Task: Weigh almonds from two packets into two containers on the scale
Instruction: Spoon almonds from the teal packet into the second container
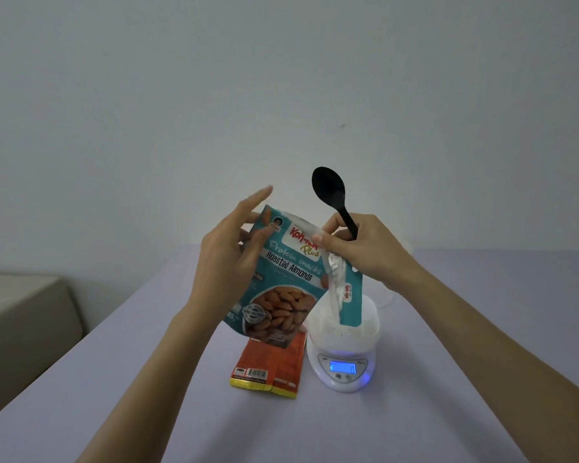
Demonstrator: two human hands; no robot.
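A teal packet of roasted almonds [281,282] is held up above the table. My left hand [229,252] holds its left side, thumb on the front and upper fingers stretched out. My right hand [361,248] pinches the packet's torn top edge and also grips a black spoon [331,195], bowl pointing up. A torn strip of the packet hangs down over a white container [365,325] standing on the white scale [343,369], whose blue display is lit. An orange packet [271,369] lies flat to the left of the scale.
The things sit on a pale lilac table [415,412]. A second clear container [390,295] shows faintly behind my right wrist. A beige piece of furniture [24,315] stands off the table's left edge. A plain wall fills the background.
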